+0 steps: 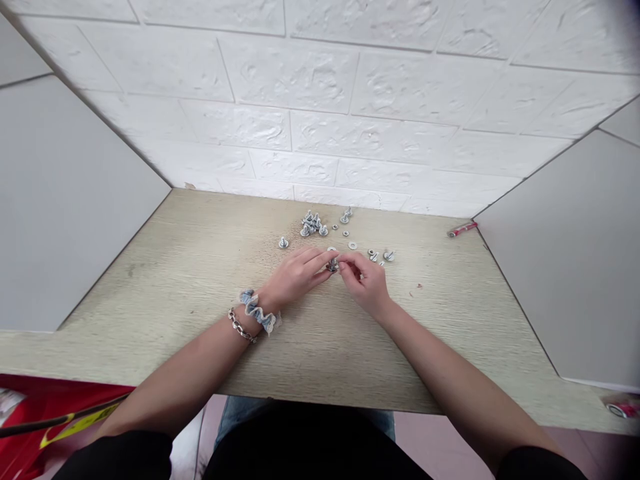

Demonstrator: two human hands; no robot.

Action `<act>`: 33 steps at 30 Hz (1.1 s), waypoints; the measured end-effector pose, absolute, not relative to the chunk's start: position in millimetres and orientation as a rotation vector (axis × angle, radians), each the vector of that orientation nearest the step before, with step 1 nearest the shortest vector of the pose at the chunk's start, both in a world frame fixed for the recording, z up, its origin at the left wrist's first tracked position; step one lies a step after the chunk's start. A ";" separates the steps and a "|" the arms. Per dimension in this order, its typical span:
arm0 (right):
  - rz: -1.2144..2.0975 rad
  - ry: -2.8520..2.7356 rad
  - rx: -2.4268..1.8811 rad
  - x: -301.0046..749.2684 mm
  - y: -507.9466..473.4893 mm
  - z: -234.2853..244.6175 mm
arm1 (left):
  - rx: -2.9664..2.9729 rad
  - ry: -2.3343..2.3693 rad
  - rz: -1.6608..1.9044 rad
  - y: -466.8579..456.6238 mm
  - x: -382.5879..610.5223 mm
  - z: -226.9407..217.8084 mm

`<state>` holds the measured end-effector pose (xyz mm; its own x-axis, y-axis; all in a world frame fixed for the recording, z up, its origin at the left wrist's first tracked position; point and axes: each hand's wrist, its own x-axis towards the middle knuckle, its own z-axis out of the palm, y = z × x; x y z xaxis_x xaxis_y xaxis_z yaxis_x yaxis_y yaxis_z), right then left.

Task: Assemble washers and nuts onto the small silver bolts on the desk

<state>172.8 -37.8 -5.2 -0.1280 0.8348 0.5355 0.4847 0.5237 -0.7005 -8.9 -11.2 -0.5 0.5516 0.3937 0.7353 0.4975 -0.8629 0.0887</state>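
My left hand (296, 275), with a scrunchie (257, 311) and a chain bracelet (241, 327) at its wrist, pinches a small metal bolt (331, 265) between thumb and fingers just above the table. Close against it on the right, my right hand (365, 281) has thumb and forefinger pressed together; what they hold is hidden. A flat washer (353, 245) and a loose nut (346, 233) lie beyond the hands. Farther back is a cluster of bolts with washers (313, 225). One bolt (283, 243) stands apart, left of that cluster.
More hardware, including a bolt (389, 256), lies right of my right hand. Two bolts (346, 215) are near the white brick-patterned wall (320, 133). Grey panels (75, 200) flank the wooden tabletop (175, 267). A red tube-like object (463, 230) rests by the right panel.
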 end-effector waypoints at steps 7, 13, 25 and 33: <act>0.488 -1.803 -1.163 173.9 -35.8 -7.5 | -2.649 -0.770 -1.218 -12.0 -7.3 -1.4; 0.536 -1.794 -1.176 173.9 -36.4 -8.0 | -2.680 -0.763 -1.221 -14.0 -6.3 -2.2; 0.582 -1.808 -1.216 173.1 -36.3 -8.1 | -2.725 -0.775 -1.199 -16.2 -4.7 -3.0; 0.670 -1.840 -1.210 174.8 -32.5 -11.3 | -2.822 -0.868 -1.098 -15.5 -5.1 -10.2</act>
